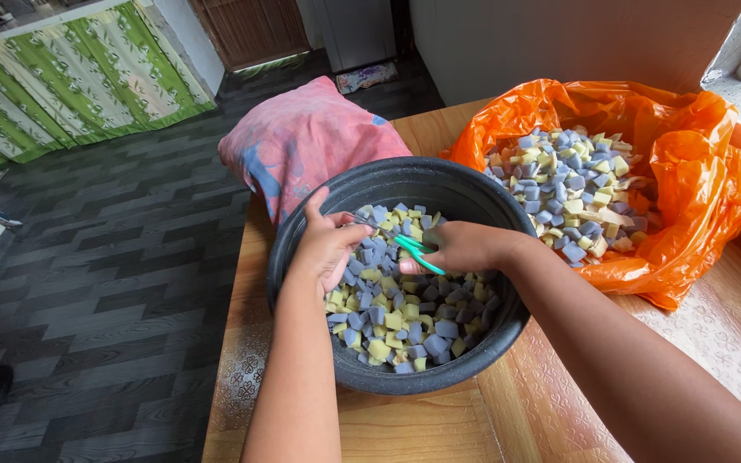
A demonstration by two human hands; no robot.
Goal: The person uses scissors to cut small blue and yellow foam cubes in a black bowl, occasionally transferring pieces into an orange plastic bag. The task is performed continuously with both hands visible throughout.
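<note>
Hands (328, 249) (465, 249) over black basin (302, 231); orange bag (688, 180) beside.

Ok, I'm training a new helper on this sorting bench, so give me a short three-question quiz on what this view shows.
1. True or false: the right hand holds green scissors over the black bowl.
2. Which colours are the small foam pieces in the bowl? A) red and white B) yellow and purple-blue C) green and black
3. What holds the second heap of pieces, to the right of the bowl?

Key
1. True.
2. B.
3. An open orange plastic bag on the wooden table. The left hand is inside the bowl among the pieces, and a pink cushion lies behind the bowl.
</note>
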